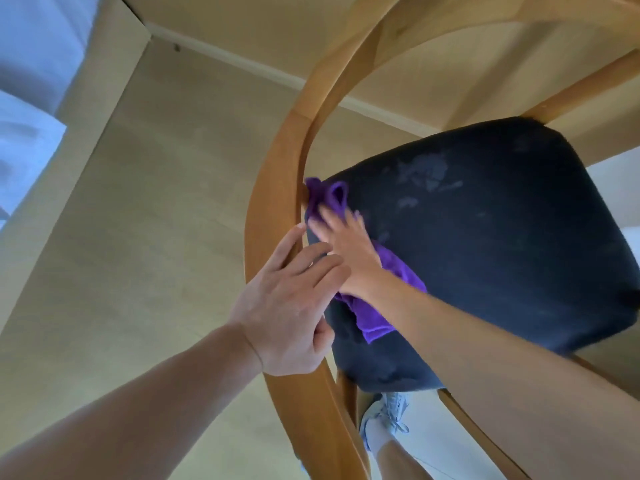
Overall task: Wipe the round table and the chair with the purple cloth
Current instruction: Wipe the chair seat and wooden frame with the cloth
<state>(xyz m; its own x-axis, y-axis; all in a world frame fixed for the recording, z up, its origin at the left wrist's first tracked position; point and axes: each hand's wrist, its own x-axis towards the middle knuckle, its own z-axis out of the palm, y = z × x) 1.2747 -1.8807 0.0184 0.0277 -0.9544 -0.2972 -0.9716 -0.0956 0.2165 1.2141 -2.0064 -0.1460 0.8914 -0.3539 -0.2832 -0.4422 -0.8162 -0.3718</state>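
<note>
Right now, step: wiping the chair seat, judging by how the cloth lies.
Risk: the crumpled purple microfibre cloth (375, 299) is bunched and only partly under the palm; it could ride up and slide out sideways, so bare fingers rub the seat instead of fabric.
Risk, second: its far end is pushed against the curved light-brown wooden chair frame (273, 188) just beyond the fingertips, and could snag in the gap there.
Right hand (349, 251): laid flat on the cloth, fingers straight and spread, pressing down on the dark navy padded seat cushion (502, 237); nothing curled round.
Left hand (291, 306): just beside the right, touching it; fingers curled over the frame, thumb tucked against the cushion edge, apparently steadying the chair.
Cloth place: under and either side of the right hand, at the cushion's frame-side corner.
Seat marks: pale smudges beyond the right hand, untouched.
Round bench: not in view.
</note>
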